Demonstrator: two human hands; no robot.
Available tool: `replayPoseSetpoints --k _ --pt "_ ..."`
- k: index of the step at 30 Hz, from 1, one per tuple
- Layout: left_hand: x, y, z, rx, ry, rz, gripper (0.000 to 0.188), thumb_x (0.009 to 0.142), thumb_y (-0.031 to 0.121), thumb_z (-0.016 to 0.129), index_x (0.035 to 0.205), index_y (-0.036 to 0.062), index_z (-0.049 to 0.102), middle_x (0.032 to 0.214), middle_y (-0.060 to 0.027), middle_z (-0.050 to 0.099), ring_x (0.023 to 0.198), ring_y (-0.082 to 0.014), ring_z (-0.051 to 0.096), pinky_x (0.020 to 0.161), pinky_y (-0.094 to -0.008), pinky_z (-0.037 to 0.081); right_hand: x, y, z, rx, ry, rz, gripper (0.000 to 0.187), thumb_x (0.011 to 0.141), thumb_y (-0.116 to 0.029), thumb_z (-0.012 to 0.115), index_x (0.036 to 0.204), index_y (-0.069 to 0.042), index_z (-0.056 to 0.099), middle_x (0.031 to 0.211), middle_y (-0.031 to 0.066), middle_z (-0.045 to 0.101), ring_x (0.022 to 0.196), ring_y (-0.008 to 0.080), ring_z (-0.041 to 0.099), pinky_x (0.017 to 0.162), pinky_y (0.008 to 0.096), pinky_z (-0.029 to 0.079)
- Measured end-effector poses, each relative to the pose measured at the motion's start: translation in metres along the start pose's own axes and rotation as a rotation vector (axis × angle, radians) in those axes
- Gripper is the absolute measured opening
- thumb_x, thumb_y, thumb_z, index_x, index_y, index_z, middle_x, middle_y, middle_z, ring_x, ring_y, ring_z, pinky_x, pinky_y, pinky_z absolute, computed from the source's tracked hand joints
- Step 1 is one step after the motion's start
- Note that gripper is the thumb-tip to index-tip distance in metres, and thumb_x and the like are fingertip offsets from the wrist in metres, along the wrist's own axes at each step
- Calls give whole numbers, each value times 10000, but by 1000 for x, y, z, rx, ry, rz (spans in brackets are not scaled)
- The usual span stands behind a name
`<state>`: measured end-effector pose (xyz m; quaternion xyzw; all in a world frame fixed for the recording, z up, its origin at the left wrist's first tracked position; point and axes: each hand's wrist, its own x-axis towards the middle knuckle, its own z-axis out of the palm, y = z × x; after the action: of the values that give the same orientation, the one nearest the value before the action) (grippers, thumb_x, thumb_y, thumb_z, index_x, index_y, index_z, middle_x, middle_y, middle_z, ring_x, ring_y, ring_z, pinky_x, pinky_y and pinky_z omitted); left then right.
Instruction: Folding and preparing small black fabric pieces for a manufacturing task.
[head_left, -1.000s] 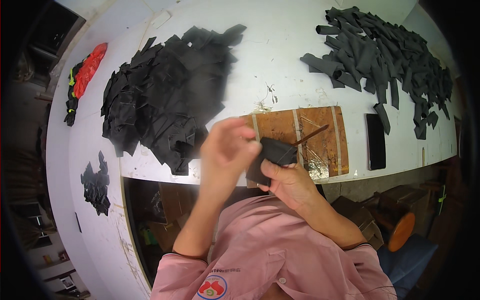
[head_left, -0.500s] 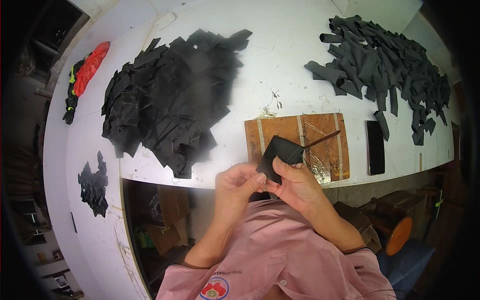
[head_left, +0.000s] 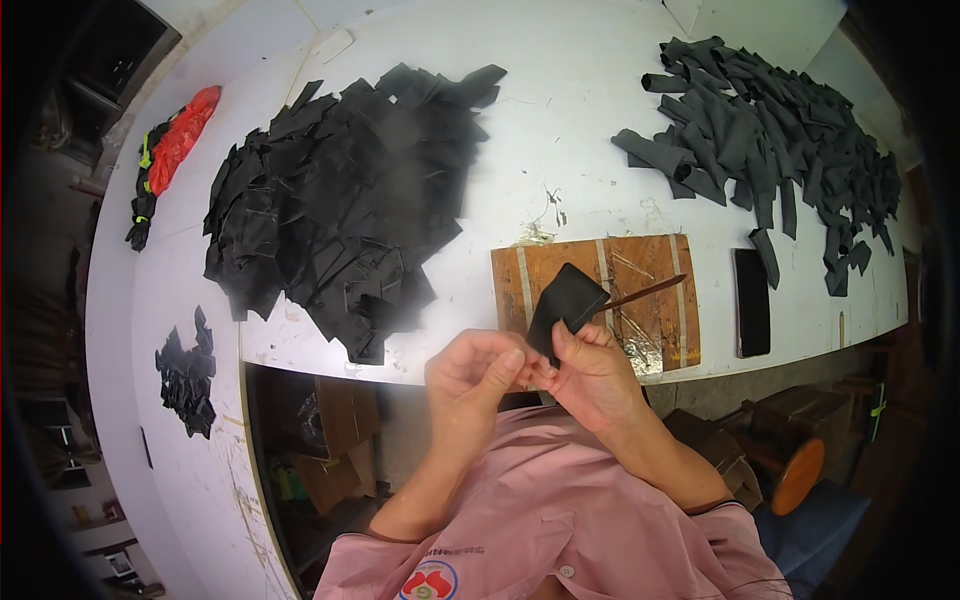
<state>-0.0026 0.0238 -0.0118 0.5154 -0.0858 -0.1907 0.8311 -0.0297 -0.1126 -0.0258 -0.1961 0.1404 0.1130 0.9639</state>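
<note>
A black fabric piece [head_left: 567, 300] with a stitched line along one edge is pinched between the thumb and fingers of my right hand [head_left: 598, 378]. It stands tilted above a worn wooden board [head_left: 650, 258]. My left hand [head_left: 472, 372] is closed beside its lower corner, thumb and fingers bent together, fingertips meeting those of my right hand. Whatever is between the left fingertips is too small to make out. From behind my right fingers a thin dark brown strip-like tool [head_left: 648, 292] sticks out over the board; its near end is hidden, so I cannot tell whether I hold it.
Flat black pieces form a big heap [head_left: 335, 200] at left; rolled or tubular dark pieces make another heap [head_left: 770, 125] at far right. A black phone [head_left: 751, 303] lies right of the board. Farther left are a small black pile [head_left: 187, 378] and a red plastic bag [head_left: 185, 140].
The fabric piece has turned to stand more upright, its edge swinging round. My left thumb has come off its corner. The brown strip has tilted slightly flatter.
</note>
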Motion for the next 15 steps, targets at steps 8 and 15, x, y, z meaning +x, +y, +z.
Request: replayPoseSetpoints --k 8,15 --pt "-3 5 12 105 52 62 237 773 -15 592 990 -42 500 801 -66 573 739 -115 561 646 -225 456 -3 4 1 -105 70 -25 210 871 -229 513 919 -38 586 874 48 601 767 134 577 723 308 474" --pt "-2 3 17 280 147 100 172 744 -24 615 902 -54 551 797 -40 559 676 -67 507 629 -179 419 -1 7 8 -138 81 -88 201 882 -224 492 880 -42 576 799 29 589 713 110 556 658 275 469"
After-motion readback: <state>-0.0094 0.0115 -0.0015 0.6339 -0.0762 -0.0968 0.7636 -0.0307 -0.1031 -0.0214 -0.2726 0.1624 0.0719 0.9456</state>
